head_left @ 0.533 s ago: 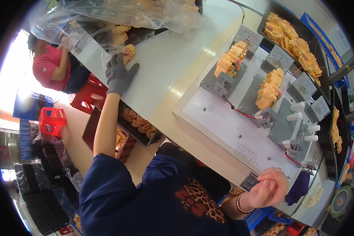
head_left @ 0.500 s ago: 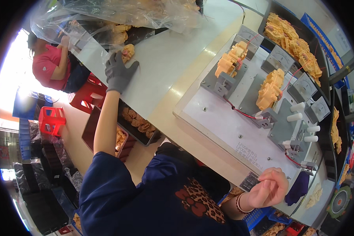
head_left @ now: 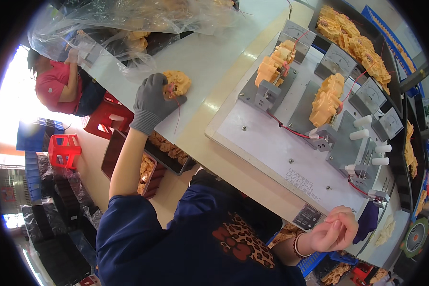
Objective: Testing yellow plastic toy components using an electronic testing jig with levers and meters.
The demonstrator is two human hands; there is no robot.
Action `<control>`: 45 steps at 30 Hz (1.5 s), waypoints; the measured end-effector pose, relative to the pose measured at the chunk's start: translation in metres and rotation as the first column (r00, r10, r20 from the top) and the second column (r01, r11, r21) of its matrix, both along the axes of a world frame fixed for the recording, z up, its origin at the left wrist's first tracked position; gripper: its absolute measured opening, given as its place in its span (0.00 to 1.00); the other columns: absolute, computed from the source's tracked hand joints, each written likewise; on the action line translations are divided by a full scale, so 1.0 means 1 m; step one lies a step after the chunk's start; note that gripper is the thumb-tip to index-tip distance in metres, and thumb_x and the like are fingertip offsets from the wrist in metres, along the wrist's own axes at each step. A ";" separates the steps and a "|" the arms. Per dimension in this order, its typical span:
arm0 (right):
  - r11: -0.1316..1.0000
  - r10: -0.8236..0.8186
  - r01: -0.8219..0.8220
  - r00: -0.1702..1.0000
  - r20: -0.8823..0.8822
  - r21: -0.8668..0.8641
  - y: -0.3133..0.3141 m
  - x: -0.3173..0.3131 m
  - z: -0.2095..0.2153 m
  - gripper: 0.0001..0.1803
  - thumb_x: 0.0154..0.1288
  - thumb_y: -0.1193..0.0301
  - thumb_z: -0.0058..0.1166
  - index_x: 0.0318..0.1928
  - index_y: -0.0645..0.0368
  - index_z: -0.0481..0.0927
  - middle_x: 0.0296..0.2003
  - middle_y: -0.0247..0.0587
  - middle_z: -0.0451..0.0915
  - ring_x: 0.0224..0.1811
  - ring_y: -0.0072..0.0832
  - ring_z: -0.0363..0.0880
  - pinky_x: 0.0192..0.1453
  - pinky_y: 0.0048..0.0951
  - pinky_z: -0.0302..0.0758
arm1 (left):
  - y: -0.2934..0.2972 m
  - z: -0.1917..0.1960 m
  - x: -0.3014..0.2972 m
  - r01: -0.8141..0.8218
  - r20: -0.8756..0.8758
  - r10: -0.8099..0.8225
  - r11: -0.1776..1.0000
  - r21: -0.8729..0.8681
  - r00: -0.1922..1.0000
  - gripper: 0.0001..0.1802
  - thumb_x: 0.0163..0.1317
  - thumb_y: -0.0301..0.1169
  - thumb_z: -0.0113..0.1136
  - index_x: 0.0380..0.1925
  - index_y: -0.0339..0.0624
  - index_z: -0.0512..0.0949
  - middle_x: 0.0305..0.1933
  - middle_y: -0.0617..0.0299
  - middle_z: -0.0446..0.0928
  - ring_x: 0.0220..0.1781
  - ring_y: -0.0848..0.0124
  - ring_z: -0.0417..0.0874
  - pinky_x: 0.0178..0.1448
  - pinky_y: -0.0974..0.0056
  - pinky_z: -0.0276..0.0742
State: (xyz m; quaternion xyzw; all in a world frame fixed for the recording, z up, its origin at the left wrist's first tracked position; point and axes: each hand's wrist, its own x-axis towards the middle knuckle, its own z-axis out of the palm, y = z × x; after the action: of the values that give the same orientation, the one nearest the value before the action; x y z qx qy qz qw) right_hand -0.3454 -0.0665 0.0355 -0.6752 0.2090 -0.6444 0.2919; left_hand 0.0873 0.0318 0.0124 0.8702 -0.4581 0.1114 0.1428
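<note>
In a grey knit glove, my left hand (head_left: 156, 101) is closed on a yellow-orange plastic gearbox (head_left: 178, 83) with a thin red wire trailing from it. It holds this part just above the white tabletop, by the clear plastic bag. My bare right hand (head_left: 336, 229) is loosely curled with its fingers folded in, and nothing shows in it. It hovers by the front edge of a white test board (head_left: 267, 138). Two more such gearboxes, one at the back (head_left: 275, 64) and one nearer (head_left: 327, 99), sit on the board's grey metal fixtures.
Analog meters (head_left: 337, 62) line the board's far side, beside white pegs (head_left: 360, 128). Behind them a black tray (head_left: 391, 102) holds piled yellow parts. Clear plastic sheeting (head_left: 128, 21) covers parts at the far left. A purple cloth (head_left: 367, 222) lies at right. Another person (head_left: 57, 86) sits across the table.
My left hand has drawn the gearbox away from the plastic sheeting, to the right and nearer me, and now grips it. My right hand stays curled, shifted slightly right.
</note>
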 end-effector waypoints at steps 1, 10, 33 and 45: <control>1.000 -0.005 0.005 1.000 0.000 0.005 -0.001 0.000 0.000 0.10 0.52 0.81 0.44 0.36 0.68 0.74 0.19 0.41 0.68 0.17 0.25 0.61 0.22 0.24 0.55 | -0.001 -0.002 0.000 0.001 0.003 -0.001 1.000 0.002 1.000 0.30 0.41 0.44 0.73 0.42 0.45 0.72 0.42 0.55 0.74 0.44 0.53 0.77 0.47 0.52 0.74; 0.998 -0.044 0.044 0.999 -0.002 0.049 0.001 -0.008 -0.005 0.09 0.55 0.79 0.43 0.37 0.68 0.73 0.17 0.37 0.65 0.20 0.23 0.59 0.26 0.24 0.56 | -0.013 0.009 -0.027 0.093 0.004 -0.095 0.984 0.150 0.995 0.32 0.46 0.44 0.68 0.52 0.51 0.71 0.41 0.56 0.74 0.45 0.55 0.78 0.48 0.53 0.75; 0.929 -0.158 0.222 0.961 -0.227 0.295 -0.021 0.014 0.021 0.33 0.55 0.73 0.53 0.63 0.68 0.64 0.56 0.50 0.66 0.54 0.33 0.66 0.54 0.32 0.67 | -0.032 0.037 -0.072 -0.415 -0.268 -0.772 0.559 -0.718 -0.576 0.29 0.63 0.49 0.53 0.56 0.41 0.65 0.49 0.49 0.74 0.28 0.57 0.83 0.16 0.53 0.77; 0.963 -0.191 0.222 0.962 -0.193 0.153 -0.019 0.006 0.002 0.27 0.43 0.79 0.54 0.50 0.68 0.73 0.45 0.46 0.74 0.37 0.30 0.71 0.41 0.29 0.73 | -0.132 0.150 -0.107 0.771 -0.144 -0.988 0.140 -0.621 0.063 0.20 0.55 0.29 0.66 0.48 0.41 0.73 0.42 0.64 0.78 0.44 0.68 0.79 0.51 0.66 0.76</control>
State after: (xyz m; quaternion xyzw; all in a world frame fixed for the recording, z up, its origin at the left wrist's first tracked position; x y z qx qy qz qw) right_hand -0.3391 -0.0854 0.0371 -0.6763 0.3587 -0.5882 0.2606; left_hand -0.0193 -0.1000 0.1619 0.3272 -0.8052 -0.1625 0.4671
